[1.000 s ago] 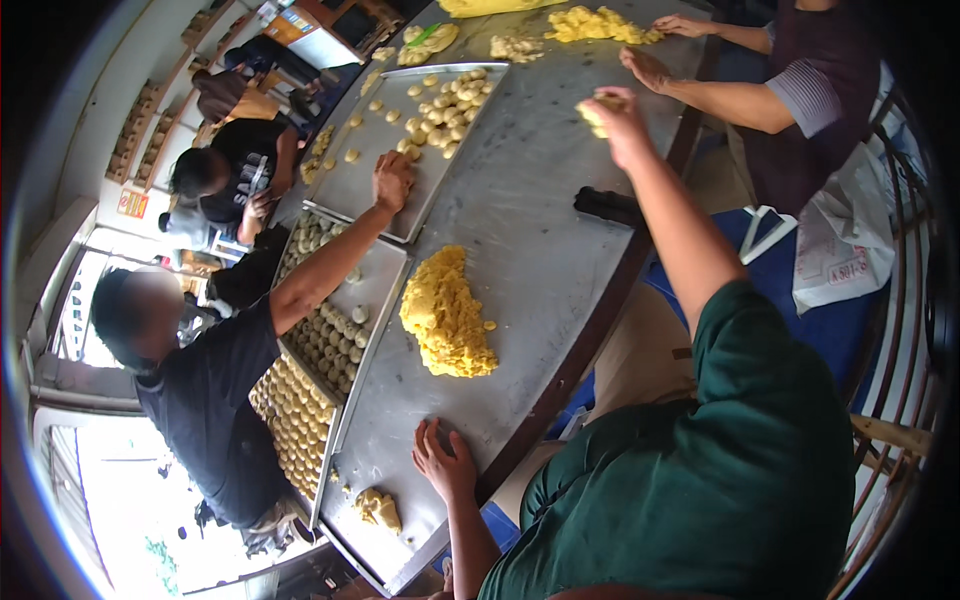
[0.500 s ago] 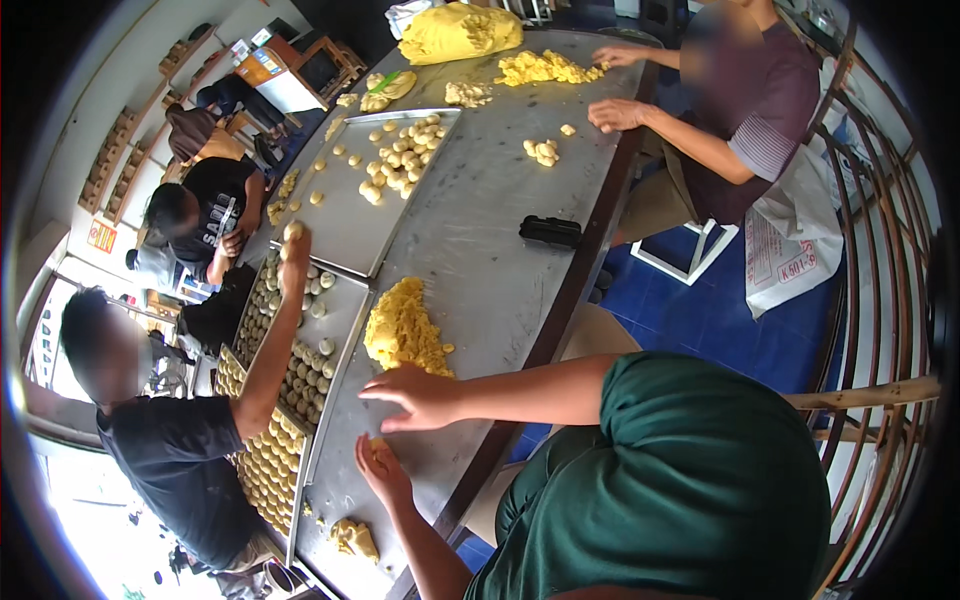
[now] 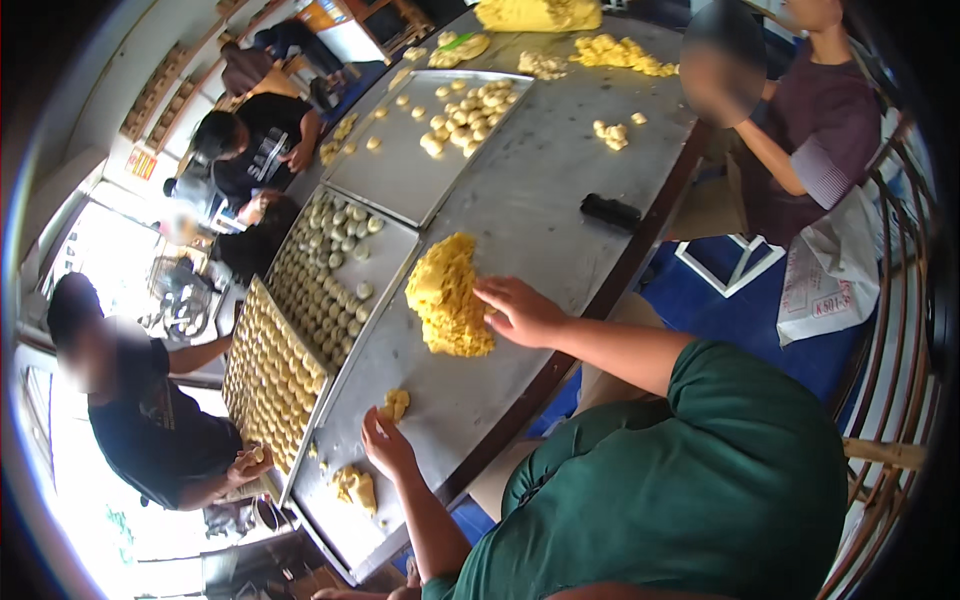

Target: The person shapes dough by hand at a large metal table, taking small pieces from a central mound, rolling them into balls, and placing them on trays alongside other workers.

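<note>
A mound of crumbly yellow dough [image 3: 447, 298] lies on the metal table in front of me. My right hand [image 3: 522, 312] reaches to the mound's right edge, fingers stretched and apart, fingertips touching it. Nearer to me, my left hand [image 3: 391, 446] is low over the table with its fingers extended. Small yellow dough lumps [image 3: 396, 403] lie just beyond its fingertips; whether the fingers touch them is hard to tell. A smooth, pale yellow dough piece [image 3: 354, 488] sits to the left of that hand, near the table's near end.
Trays of round dough balls [image 3: 270, 375] line the left side; another tray [image 3: 405, 190] stands farther off. A black case [image 3: 610, 212] lies near the right edge. A co-worker in black [image 3: 150, 410] stands left; another person [image 3: 820, 130] sits at the far right. A large yellow dough block [image 3: 538, 14] stands at the back.
My right hand has moved away from my left hand to the mound's right edge. The left co-worker's arm has drawn back from the far tray. The whole view has shifted.
</note>
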Demonstrator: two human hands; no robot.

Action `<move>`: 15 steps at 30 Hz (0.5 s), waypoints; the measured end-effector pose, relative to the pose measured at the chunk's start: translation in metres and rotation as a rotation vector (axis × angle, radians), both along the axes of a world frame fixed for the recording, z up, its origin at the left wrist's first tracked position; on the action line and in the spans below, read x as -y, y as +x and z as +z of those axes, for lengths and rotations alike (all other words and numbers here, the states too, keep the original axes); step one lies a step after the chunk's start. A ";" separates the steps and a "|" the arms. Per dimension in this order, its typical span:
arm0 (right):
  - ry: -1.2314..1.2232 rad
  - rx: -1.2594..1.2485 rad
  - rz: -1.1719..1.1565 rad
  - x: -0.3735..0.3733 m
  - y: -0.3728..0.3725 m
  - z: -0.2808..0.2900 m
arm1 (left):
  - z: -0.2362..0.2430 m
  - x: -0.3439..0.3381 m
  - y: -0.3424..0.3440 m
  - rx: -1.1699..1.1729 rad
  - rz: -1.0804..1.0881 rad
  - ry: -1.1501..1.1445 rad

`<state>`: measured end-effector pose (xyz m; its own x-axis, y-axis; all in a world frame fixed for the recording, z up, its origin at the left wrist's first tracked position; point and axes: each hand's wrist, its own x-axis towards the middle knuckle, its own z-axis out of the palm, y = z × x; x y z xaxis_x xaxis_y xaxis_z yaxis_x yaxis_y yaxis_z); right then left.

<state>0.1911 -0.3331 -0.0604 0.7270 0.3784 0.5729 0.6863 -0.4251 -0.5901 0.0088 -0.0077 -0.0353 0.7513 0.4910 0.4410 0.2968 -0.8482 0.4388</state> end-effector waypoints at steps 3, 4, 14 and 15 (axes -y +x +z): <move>-0.052 0.062 0.004 -0.021 0.025 -0.001 | 0.010 0.008 0.001 -0.057 -0.025 0.107; -0.164 0.098 0.035 -0.027 0.032 -0.008 | 0.013 0.013 0.000 -0.066 -0.010 0.105; -0.429 -0.189 0.143 0.006 0.015 0.046 | 0.005 -0.017 -0.063 -0.001 0.053 -0.331; -0.151 -0.023 0.004 -0.010 0.019 0.044 | 0.004 -0.022 -0.069 -0.059 0.014 -0.216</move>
